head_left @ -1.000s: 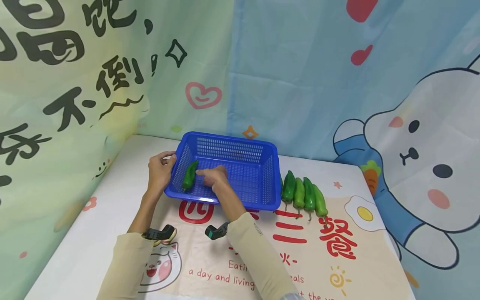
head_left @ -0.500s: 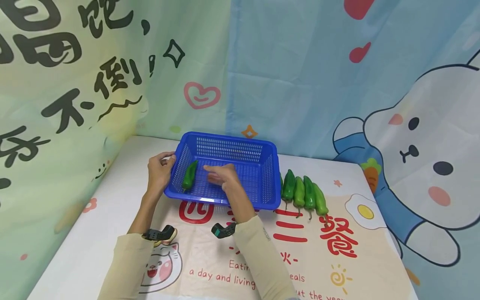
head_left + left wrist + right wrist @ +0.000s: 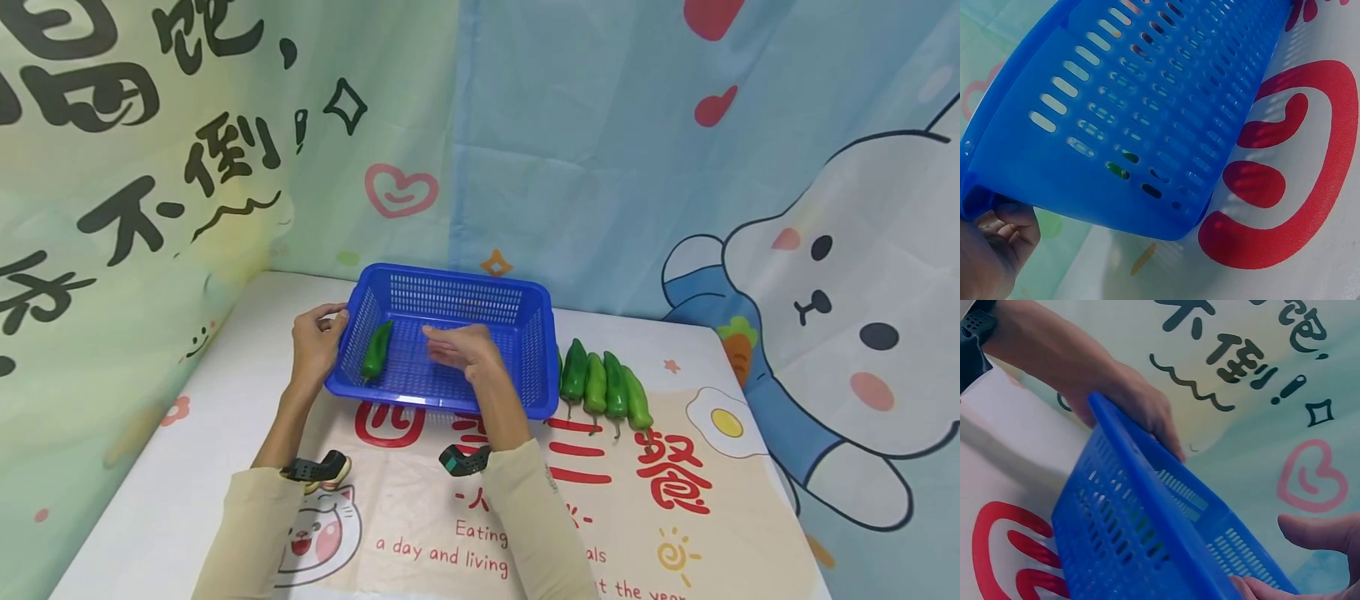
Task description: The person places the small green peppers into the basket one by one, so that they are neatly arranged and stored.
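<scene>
A blue plastic basket (image 3: 457,292) with slotted walls stands on the table, one green pepper (image 3: 377,350) lying in its left part. My left hand (image 3: 315,346) grips the basket's left rim; in the left wrist view its fingers (image 3: 1019,234) are curled under the rim's corner. Over the middle of the basket's inside hovers my right hand (image 3: 463,346), holding nothing. Its thumb (image 3: 1313,532) and fingers stand apart in the right wrist view. Through the slots near the left hand, a bit of the green pepper shows.
Several green peppers (image 3: 616,387) lie in a row on the table (image 3: 187,467), right of the basket; the leftmost is partly hidden behind it. A printed mat (image 3: 420,500) lies in front. A patterned cloth backdrop (image 3: 570,167) rises behind and at the left.
My right hand has moved rightward, away from the green pepper in the basket, and its fingers have spread from the thumb. My left hand stays on the rim.
</scene>
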Demonstrator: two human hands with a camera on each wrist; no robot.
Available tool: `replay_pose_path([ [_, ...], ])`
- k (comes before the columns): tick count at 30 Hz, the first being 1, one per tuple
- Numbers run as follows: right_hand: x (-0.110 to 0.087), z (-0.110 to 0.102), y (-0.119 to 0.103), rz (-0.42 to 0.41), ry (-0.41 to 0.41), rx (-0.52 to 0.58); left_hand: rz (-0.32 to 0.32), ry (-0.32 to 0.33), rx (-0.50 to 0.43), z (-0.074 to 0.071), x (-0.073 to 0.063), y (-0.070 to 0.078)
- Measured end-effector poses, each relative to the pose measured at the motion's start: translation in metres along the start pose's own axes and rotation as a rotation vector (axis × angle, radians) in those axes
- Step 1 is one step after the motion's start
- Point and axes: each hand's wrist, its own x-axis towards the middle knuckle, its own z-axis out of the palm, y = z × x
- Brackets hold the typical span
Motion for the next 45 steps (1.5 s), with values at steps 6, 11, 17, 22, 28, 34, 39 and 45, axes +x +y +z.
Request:
replay_pose_path([
  [6, -0.009, -0.012, -0.004, -0.041, -0.024, -0.040, 0.004, -0.003, -0.009, -0.001, 0.000, -0.003],
  [11, -0.019, -0.024, -0.010, -0.072, -0.031, -0.088, -0.003, -0.005, -0.005, -0.001, -0.002, -0.002],
  [17, -0.027, -0.043, -0.015, -0.112, -0.037, -0.089, -0.003, -0.008, -0.011, -0.001, -0.002, 0.000],
  [22, -0.032, -0.060, -0.021, -0.133, -0.040, -0.091, 0.006, -0.007, -0.004, -0.001, -0.001, 0.000],
  [28, -0.040, -0.079, -0.028, -0.160, -0.040, -0.080, 0.000, -0.006, 0.012, -0.001, 0.001, -0.001],
  [34, -0.047, -0.097, -0.030, -0.192, -0.043, -0.104, -0.006, -0.008, 0.024, -0.001, 0.000, -0.001],
  [39, -0.052, -0.114, -0.032, -0.198, -0.013, -0.135, -0.008, -0.002, 0.015, -0.001, -0.001, 0.000],
  [45, -0.057, -0.138, -0.035, -0.188, 0.015, -0.147, -0.008, 0.005, -0.002, 0.000, -0.001, 0.001],
])
